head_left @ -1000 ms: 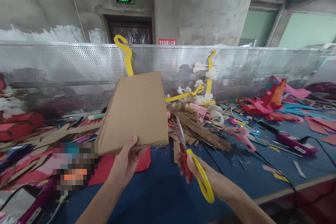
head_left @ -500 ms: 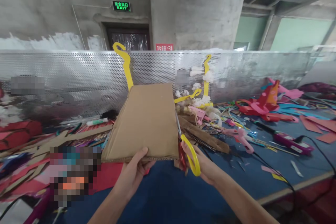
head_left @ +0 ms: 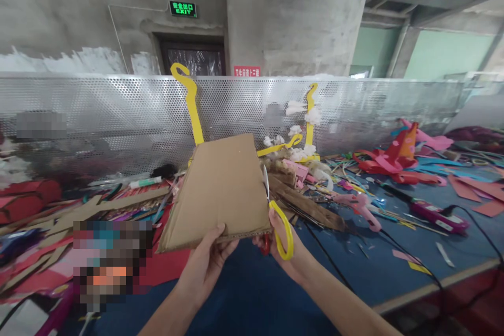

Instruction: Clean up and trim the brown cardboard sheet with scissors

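Two bare hands hold cardboard and scissors above a cluttered blue tabletop.

The left hand (head_left: 205, 262) pinches the near edge of a flat brown corrugated cardboard sheet (head_left: 220, 191), thumb on top. The right hand (head_left: 285, 252), fingers through the loops, grips yellow-and-red-handled scissors (head_left: 275, 218), whose blade lies along the sheet's right edge. Beyond, brown cardboard strips (head_left: 303, 202) lie mid-tabletop (head_left: 252, 289); a pink glue gun (head_left: 360, 205) lies further right.

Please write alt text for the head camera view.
A left hand holds up a cardboard sheet while the right hand works yellow scissors along its right edge, above a blue table littered with colourful paper scraps.
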Demonstrator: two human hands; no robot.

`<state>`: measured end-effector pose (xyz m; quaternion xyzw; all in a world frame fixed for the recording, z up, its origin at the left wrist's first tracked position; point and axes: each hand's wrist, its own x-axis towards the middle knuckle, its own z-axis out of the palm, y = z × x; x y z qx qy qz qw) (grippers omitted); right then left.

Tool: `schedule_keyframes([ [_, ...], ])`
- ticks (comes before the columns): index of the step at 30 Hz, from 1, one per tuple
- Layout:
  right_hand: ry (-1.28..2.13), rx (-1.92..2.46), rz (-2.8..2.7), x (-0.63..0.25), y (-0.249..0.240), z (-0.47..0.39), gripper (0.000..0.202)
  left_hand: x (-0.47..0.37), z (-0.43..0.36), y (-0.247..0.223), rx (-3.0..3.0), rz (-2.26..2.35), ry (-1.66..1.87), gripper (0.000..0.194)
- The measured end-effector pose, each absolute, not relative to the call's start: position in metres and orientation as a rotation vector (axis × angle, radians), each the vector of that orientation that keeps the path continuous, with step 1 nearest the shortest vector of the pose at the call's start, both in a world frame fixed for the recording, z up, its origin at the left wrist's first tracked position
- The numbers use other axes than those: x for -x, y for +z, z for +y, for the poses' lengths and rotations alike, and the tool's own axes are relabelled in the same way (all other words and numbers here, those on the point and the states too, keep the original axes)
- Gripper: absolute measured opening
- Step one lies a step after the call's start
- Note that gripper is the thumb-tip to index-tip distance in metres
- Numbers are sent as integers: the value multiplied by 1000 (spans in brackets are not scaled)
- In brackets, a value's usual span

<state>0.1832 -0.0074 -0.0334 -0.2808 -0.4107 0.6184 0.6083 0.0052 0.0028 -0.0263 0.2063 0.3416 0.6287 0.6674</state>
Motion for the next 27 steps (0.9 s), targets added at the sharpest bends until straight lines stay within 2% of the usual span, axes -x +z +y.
schedule_keyframes([
  [6,1410,680,-869,-177,-33,-11,42,-6,1,-22,-470,769,1416,15],
  [18,1323,786,-897,-172,-36,-15,57,-3,3,-22,-522,772,1404,14],
  [27,1464,728,-933,-196,-30,-8,51,-1,2,-30,-622,780,1396,17],
])
